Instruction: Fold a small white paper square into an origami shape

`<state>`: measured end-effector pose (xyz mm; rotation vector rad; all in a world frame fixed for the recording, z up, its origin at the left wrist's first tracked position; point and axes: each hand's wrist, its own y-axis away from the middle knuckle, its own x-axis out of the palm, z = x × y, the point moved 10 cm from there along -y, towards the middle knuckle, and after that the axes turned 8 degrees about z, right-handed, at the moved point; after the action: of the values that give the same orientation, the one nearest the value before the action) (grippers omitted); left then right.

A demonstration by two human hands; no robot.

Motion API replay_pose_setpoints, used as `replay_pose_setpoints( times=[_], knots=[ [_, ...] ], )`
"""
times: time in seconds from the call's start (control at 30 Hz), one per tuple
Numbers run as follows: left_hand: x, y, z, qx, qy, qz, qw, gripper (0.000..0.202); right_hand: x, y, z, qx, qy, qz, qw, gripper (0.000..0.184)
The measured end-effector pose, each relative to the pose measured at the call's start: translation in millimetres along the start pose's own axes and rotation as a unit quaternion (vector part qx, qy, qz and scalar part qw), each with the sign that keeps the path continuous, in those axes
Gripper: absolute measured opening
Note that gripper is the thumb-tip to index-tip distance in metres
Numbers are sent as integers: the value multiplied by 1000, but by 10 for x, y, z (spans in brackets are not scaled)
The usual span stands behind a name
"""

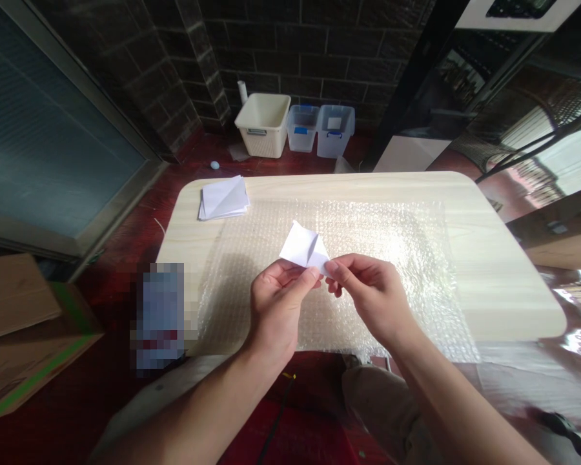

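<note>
Between my two hands is a small piece of folded white paper (300, 244), held up over the table. My left hand (281, 290) pinches its lower edge, with the thumb on top and the fingers underneath. At its lower right corner, my right hand (365, 284) grips the paper between thumb and fingers. A crease and a raised flap show near the paper's right side. Beneath the hands lies a sheet of bubble wrap (252, 258). A stack of white paper sheets (224, 197) rests at the table's far left corner.
The pale wooden table (503, 278) has rounded corners. Beyond it, a cream bin (266, 129) and two clear plastic boxes (336, 132) stand on the floor by a dark brick wall. Cardboard boxes (19, 303) are at the left, and another cardboard box (547, 242) is at the right.
</note>
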<state>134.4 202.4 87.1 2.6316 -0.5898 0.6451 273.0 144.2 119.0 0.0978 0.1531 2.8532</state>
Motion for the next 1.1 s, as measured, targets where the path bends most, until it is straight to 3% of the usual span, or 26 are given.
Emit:
replay_pose_setpoints(
  times=[0.17,0.33,0.63,0.8,1.1],
  knots=[
    [-21,-16,-26,9,7,-4,1000,18,50,-10,-32,9,-40,30,999,26],
    [-10,-23,-30,10,7,3,1000,16,31,-18,-56,-6,-74,23,997,24],
    [33,-12,-31,12,-24,24,999,19,79,-31,-20,16,-27,54,998,28],
    [122,41,46,-3,-67,56,996,25,34,-33,9,-1,-54,29,998,27],
    [100,35,108,-26,-59,53,997,27,-82,-22,-96,5,-49,-9,999,38]
  ],
)
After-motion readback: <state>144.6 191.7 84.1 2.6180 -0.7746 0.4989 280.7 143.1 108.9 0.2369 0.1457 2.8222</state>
